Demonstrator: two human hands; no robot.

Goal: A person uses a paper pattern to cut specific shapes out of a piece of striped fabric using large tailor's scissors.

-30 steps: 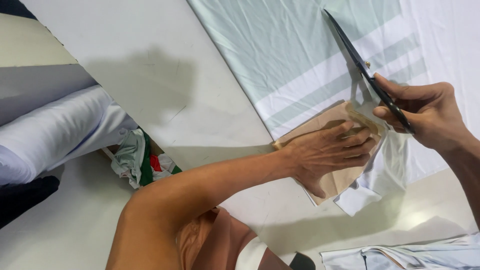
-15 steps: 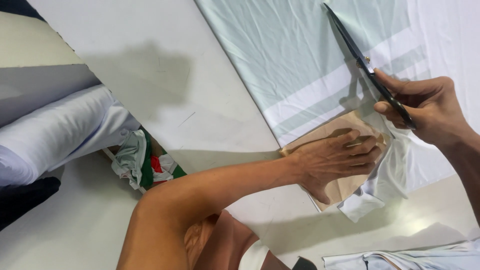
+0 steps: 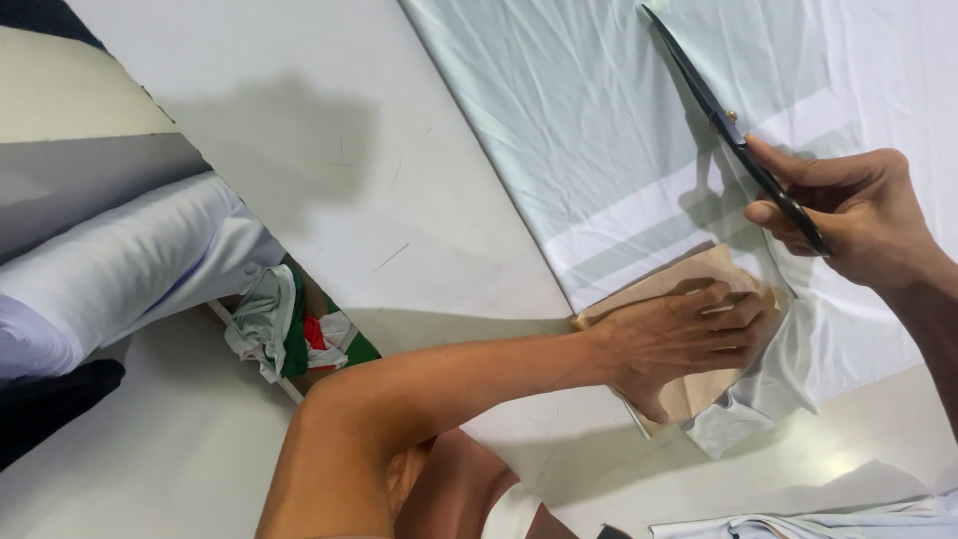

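brown paper pattern point(image 3: 689, 289) flat under left hand point(image 3: 679, 339), black scissors point(image 3: 728, 130) gripped in right hand point(image 3: 848, 215) just beside

Scissors point(image 3: 714, 110): long, black, slim blades with a small brass-coloured pivot. They lie diagonally in the upper right of the frame, tips toward the top edge, blades close together over the cloth.

Pattern point(image 3: 669, 289): a tan paper piece, flat, at lower centre-right, partly covered. Its left corner reaches past the cloth edge onto the table.

Cloth point(image 3: 559, 130): pale green with broad white stripes, spread flat across the upper right, lightly creased. Its lower corner is bunched below the pattern.
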